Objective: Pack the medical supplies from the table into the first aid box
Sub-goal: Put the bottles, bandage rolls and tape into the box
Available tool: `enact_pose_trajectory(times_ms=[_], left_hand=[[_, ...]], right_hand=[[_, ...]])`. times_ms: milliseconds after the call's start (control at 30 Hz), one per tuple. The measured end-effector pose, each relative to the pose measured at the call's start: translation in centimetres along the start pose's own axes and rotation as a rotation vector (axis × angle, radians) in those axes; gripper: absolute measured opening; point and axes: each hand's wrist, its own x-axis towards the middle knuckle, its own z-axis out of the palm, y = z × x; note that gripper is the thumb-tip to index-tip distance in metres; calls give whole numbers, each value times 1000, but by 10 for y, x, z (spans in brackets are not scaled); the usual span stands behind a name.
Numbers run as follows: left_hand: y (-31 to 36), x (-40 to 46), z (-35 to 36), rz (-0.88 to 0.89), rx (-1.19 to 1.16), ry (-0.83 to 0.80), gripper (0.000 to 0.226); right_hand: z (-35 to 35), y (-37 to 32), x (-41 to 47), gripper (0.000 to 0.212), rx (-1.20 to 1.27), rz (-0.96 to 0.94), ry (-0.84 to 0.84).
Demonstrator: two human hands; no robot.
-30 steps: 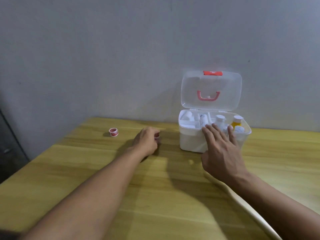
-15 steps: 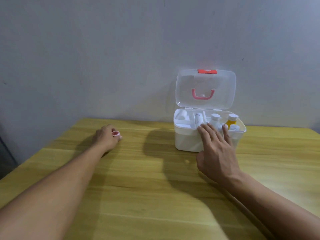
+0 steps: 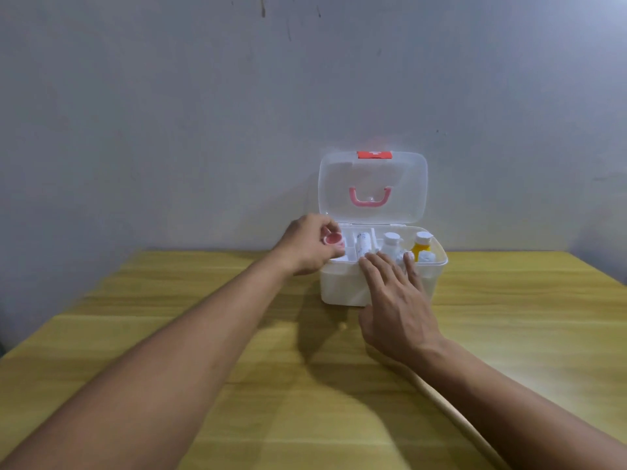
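Observation:
A white first aid box [image 3: 342, 288] stands open on the wooden table [image 3: 203, 334], its clear lid [image 3: 407, 184] with a pink handle upright against the wall. Inside it I see a white tube [image 3: 362, 244], a white bottle [image 3: 391, 244] and a yellow bottle [image 3: 421, 245]. My left hand [image 3: 307, 247] holds a small red-and-white tape roll [image 3: 334, 239] over the box's left end. My right hand [image 3: 395, 300] rests flat against the box's front wall, fingers spread on the rim.
A grey wall rises just behind the table and the box. The table's far edge runs along the wall, and its left edge slants down at the left.
My left hand took the tape roll from the far left of the table and carried it right, up to the box's left end. The right hand stayed on the box front.

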Motion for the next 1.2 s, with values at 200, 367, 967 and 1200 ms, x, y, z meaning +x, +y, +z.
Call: enact_pose_trajectory(times_ms=[200,367,967,1200], left_hand=[[10,9,21,-76,83,-61,24],[11,6,14,-122,74,-98,50],[4,-3,1,-173,41,-212,13],[1,1,4,-163,197,-205,41]], right_hand=[[-7,6,0,76,17,-49,-34],[-11,11,0,74,67,-62,-55],[-21,6,18,76,44,23,-162],[-21,1,20,79,30,39,-182]])
